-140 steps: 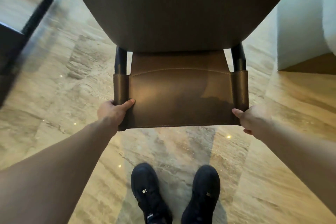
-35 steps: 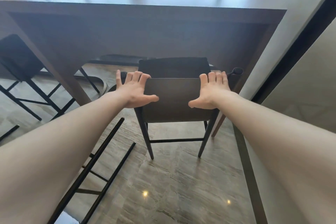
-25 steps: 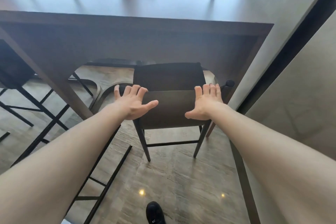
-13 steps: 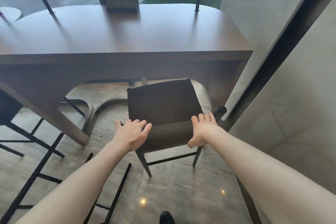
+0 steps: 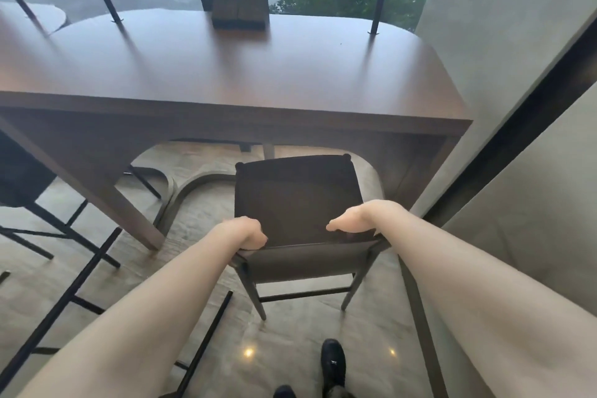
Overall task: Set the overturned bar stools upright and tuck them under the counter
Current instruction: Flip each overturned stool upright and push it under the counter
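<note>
Head view: bar stool (image 5: 295, 200) upright on all four legs at the right end of the desk (image 5: 226, 74), seat only part-way under the desk edge, left hand (image 5: 247, 233) and right hand (image 5: 353, 220) both curled over the backrest's top rim. Judged part done, with the final push inward remaining. Black frame (image 5: 80, 271) lower left possibly another overturned stool, cut off; fingers hidden behind the backrest.

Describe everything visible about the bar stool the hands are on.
The bar stool stands upright on the stone floor at the counter's right end, its dark brown, leather-looking square seat only partly under the counter edge. A low backrest band of the same material faces the camera. Slim dark legs are joined by a thin crossbar. The left hand and right hand curl over the backrest's top edge at either end.
</note>
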The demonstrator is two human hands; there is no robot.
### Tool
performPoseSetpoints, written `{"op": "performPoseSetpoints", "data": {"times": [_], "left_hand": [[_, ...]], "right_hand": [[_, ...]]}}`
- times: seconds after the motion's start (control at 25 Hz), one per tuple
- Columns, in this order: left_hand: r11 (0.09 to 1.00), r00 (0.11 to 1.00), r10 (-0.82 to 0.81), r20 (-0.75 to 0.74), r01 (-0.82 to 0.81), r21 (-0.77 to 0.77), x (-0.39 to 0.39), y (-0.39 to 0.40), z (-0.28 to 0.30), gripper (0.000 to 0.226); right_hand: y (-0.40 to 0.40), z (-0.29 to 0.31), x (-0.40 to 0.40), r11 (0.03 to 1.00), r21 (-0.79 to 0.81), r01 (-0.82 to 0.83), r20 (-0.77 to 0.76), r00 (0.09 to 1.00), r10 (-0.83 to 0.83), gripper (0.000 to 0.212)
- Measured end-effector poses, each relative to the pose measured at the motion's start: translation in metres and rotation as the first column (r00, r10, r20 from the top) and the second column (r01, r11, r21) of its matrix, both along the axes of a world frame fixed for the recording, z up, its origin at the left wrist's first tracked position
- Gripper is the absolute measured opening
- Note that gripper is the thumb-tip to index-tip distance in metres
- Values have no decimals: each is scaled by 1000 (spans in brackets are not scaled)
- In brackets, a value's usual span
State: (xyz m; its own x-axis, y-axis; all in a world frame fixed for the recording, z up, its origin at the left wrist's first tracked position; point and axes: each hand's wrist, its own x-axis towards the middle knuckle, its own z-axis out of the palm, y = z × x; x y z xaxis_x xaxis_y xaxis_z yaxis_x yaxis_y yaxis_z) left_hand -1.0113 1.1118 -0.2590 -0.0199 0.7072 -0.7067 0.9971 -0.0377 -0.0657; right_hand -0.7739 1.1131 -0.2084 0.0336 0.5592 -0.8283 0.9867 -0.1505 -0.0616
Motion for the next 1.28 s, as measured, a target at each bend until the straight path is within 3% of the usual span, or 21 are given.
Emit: {"op": "performPoseSetpoints", "data": {"times": [0.2,0.28,0.52,0.64,0.72,0.8,0.88,0.96,1.0,1.08,1.16,1.2,1.24,1.28], "left_hand": [[966,985,64,-160,-101,-240,4,14,10,50],[939,985,76,-158,-124,-320,6,17,9,46],[885,966,204,-162,-252,-392,-4,30,-6,41],[792,918,359,-167,-394,-466,-24,40,-26,33],[730,877,452,-165,-470,-496,-37,43,-38,28],[679,825,556,-103,-522,-516,-48,44,-57,25],[610,751,660,-25,-554,-567,-55,42,-67,29],[591,695,715,75,-544,-595,-64,41,-75,34],[567,630,766,128,-568,-597,-68,42,-77,34],[348,335,930,152,-666,-660,-82,33,-86,35],[60,-95,983,158,-648,-760,-88,15,-90,36],[-35,-287,942,176,-604,-796,-91,4,-97,35],[-59,-388,898,209,-576,-816,-92,-7,-104,36],[-55,-445,866,227,-537,-842,-89,-17,-109,37]], "right_hand": [[39,-25,46,999,-20,-32,133,991,34,56],[55,-33,56,993,-65,-95,212,971,106,54],[72,-56,58,947,-226,-230,241,929,283,51],[72,-62,62,946,-240,-218,227,935,273,44],[69,-67,71,958,-279,-62,230,965,130,28],[64,-78,82,936,-299,185,175,975,-136,34],[60,-85,92,839,-325,437,142,899,-414,46],[55,-83,98,736,-358,575,95,806,-584,38],[53,-83,103,680,-385,624,56,751,-658,34],[45,-88,115,526,-417,741,-52,558,-828,38],[29,-101,126,273,-485,831,-169,217,-962,43],[20,-110,128,161,-544,823,-213,50,-976,42],[11,-117,129,99,-593,799,-245,-62,-967,41],[4,-122,128,89,-621,779,-276,-111,-955,41]]}}
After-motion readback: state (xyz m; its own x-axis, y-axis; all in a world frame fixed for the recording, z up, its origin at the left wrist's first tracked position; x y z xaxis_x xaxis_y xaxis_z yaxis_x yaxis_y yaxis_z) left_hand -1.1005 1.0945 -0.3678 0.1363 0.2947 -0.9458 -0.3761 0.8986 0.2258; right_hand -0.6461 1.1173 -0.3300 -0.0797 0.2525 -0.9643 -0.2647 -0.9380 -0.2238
